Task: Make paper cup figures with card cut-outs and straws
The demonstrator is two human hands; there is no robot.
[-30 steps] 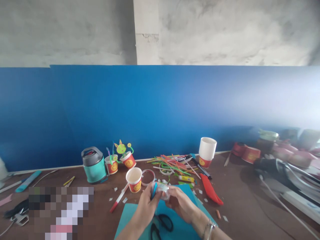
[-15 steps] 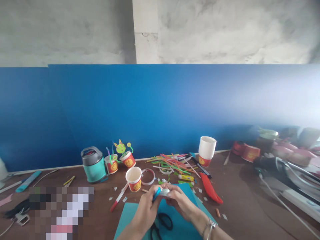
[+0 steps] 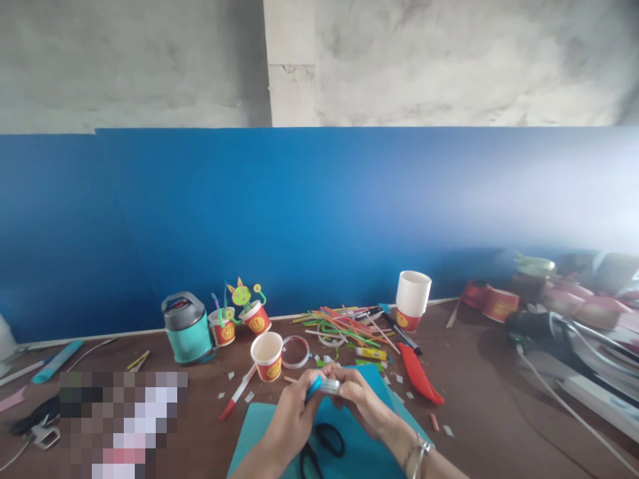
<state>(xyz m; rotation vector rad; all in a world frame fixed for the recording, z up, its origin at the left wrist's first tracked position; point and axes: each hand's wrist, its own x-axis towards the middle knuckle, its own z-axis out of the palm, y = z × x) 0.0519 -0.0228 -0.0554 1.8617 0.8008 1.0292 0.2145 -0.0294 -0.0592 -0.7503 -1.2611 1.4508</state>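
My left hand (image 3: 294, 409) is closed on a small bright-blue piece (image 3: 313, 386), whose exact kind I cannot make out. A whitish, see-through piece (image 3: 329, 385) sits against it, pinched by the fingers of my right hand (image 3: 363, 404). The two hands meet over blue paper sheets (image 3: 372, 439). Beneath them lie scissors (image 3: 330, 440) with black handles, their blades out of sight. Just beyond my left hand stands a paper cup (image 3: 267, 358) beside a tape roll (image 3: 295, 352).
Behind my hands are a pile of coloured sticks (image 3: 344, 322), a glue stick (image 3: 372, 353), and a red balloon-like piece (image 3: 418, 378). Stacked cups (image 3: 413, 299), a decorated cup (image 3: 256, 319) and a turquoise flask (image 3: 187, 329) stand near the blue partition (image 3: 299, 219). A red-capped marker (image 3: 238, 392) lies left.
Little differs. The whitish piece between my fingers has tilted slightly, and my hands stay together in the same place.
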